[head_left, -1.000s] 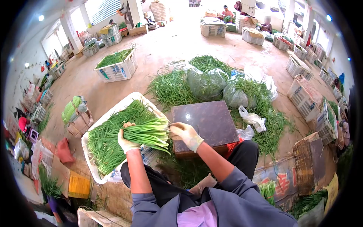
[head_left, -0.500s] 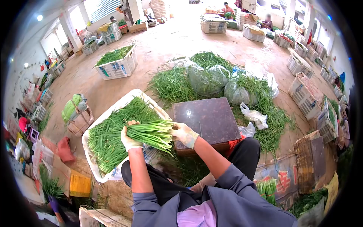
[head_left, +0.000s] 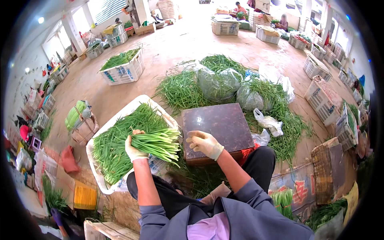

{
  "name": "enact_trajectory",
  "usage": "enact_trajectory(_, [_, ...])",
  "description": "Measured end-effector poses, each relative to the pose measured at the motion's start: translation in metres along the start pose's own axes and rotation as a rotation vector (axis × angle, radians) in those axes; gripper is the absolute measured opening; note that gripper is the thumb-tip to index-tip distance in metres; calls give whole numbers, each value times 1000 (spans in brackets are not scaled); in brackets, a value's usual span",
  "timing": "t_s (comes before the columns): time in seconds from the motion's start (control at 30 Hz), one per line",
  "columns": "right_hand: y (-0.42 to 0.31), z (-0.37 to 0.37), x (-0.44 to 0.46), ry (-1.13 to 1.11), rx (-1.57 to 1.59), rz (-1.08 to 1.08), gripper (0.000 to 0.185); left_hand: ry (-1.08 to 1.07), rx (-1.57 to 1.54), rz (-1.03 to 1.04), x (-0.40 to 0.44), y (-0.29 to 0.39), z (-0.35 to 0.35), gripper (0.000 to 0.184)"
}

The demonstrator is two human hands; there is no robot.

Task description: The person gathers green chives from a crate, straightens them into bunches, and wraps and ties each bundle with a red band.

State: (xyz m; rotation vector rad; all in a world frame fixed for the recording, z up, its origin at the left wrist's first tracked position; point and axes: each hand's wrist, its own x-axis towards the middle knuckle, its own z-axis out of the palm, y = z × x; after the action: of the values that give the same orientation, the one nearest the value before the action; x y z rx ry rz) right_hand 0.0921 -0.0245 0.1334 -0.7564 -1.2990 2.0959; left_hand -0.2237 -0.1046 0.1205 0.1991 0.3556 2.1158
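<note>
My left hand (head_left: 136, 149), in a pale glove, is closed round a bunch of chives (head_left: 158, 142). Their pale stem ends fan out to the right, and the leaves trail left over the white crate (head_left: 93, 156) full of loose chives (head_left: 112, 148). To the right of the stem ends, apart from them, my gloved right hand (head_left: 205, 145) is above the near left part of a dark, flat-topped box (head_left: 218, 120). Its fingers are curled together; whether anything small is between them I cannot make out.
Heaped chives (head_left: 180, 88) and filled plastic bags (head_left: 218, 84) lie beyond the box. Another crate of chives (head_left: 124, 72) stands farther left. Tied bunches (head_left: 283, 202) are by my right side. Crates (head_left: 322, 102) line the right, and people sit at the back.
My right hand has come away from the stem ends and moved right, over the dark box. My left hand, still round the bunch, has shifted slightly left.
</note>
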Motion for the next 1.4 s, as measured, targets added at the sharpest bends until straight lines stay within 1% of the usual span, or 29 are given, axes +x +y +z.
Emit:
enact_trajectory(0.07, [-14,26,-5,-96,31,-41,48,120,17,14,-3,-4,8,31])
enact_trajectory(0.1, [-11,35,-3,-86,61,-77,41,88,11,9,-5,-7,14,30])
enact_trajectory(0.13, [-7,39,2,-86,64,-83,41,83,15,8,-4,-7,13,30])
enact_trajectory(0.2, [-2,40,12,-148,44,-68,28,91,31,-20,-2,-10,10,30])
enact_trajectory(0.23, [-4,39,10,-91,-56,-48,15,75,48,-33,-4,-10,13,31])
enact_trajectory(0.27, [-5,38,8,-93,-56,-48,15,76,49,-31,-5,-10,16,31])
enact_trajectory(0.33, [-7,33,3,-46,162,-167,13,160,34,-29,-6,-12,20,31])
enact_trajectory(0.37, [-4,28,5,20,232,-186,11,145,36,-33,-7,-12,19,31])
enact_trajectory(0.4, [-2,22,6,3,253,-212,10,125,40,-41,-7,-12,20,32])
enact_trajectory(0.47, [8,21,6,46,366,-198,8,146,21,-57,-4,-12,20,32])
enact_trajectory(0.5, [13,20,7,46,365,-198,8,111,35,-60,-5,-12,19,32])
enact_trajectory(0.57, [21,18,9,21,762,-269,7,99,35,-60,-4,-9,15,31])
enact_trajectory(0.6, [23,14,10,17,763,-263,7,103,35,-55,-3,-6,14,31])
enact_trajectory(0.67, [24,4,9,-40,942,-322,8,82,17,-29,-3,-3,15,31])
enact_trajectory(0.7, [26,3,10,26,726,-303,11,107,33,-22,-5,-3,15,31])
enact_trajectory(0.73, [24,7,8,28,724,-304,11,106,31,-25,-4,-4,15,31])
enact_trajectory(0.8, [15,28,-1,75,216,-167,17,111,48,-42,-4,-5,12,31])
enact_trajectory(0.87, [9,43,-1,4,34,-109,21,94,45,-62,-3,-5,11,32])
enact_trajectory(0.93, [4,55,-3,-52,-31,-128,22,97,52,-97,-5,-8,12,33])
enact_trajectory(1.0, [10,54,1,-19,0,-107,21,121,68,-86,-7,-9,16,34])
enact_trajectory(1.07, [10,47,-3,14,70,-127,20,114,69,-92,-7,-9,18,33])
enact_trajectory(1.1, [12,44,-7,79,108,-170,18,138,75,-88,-7,-8,19,32])
enact_trajectory(1.13, [16,35,-11,98,296,-219,9,140,73,-85,-5,-4,15,32])
enact_trajectory(1.2, [24,12,-16,-25,850,-364,11,41,32,-27,1,9,-1,31])
enact_trajectory(1.23, [32,-3,-20,-125,920,-341,11,171,45,19,-2,11,9,31])
enact_trajectory(1.27, [43,-21,-21,-226,987,-324,12,113,38,18,0,15,5,31])
enact_trajectory(1.3, [64,-42,-20,-254,795,-150,10,157,18,32,-1,14,7,31])
enact_trajectory(1.33, [85,-52,-21,-86,422,66,20,199,-3,45,-3,14,12,31])
enact_trajectory(1.4, [134,-76,-18,-185,-972,-154,32,178,-10,25,-12,10,21,31])
